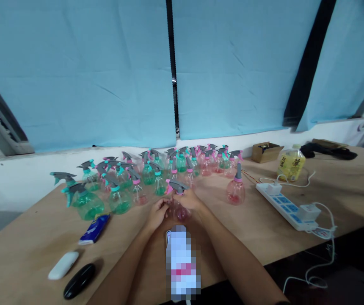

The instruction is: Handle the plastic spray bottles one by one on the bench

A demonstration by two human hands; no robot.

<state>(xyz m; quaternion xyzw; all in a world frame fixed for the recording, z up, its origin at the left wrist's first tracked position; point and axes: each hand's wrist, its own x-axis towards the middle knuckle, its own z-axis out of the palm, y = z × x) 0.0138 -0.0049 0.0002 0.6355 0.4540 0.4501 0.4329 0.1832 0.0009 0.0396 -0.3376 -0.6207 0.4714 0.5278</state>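
A clear pinkish spray bottle point(182, 213) with a grey and pink trigger head stands on the table in front of me. My right hand point(191, 200) is wrapped around its neck, just under the head. On the bottle's left side, the fingers of my left hand point(158, 212) are curled in against it; their exact contact is partly hidden. Right below the hands lies a lit phone point(182, 262), its screen blurred out. Another pink spray bottle point(235, 192) stands apart to the right. Behind and to the left are many green and pink spray bottles, among them a green bottle point(119, 201).
A blue packet point(95, 229), a white oval case point(63, 265) and a black oval object point(79, 281) lie at left. To the right are a power strip point(283, 207) with cables, a yellow-labelled drink bottle point(291, 164) and a small cardboard box point(266, 153). Blue curtains point(106, 76) hang behind.
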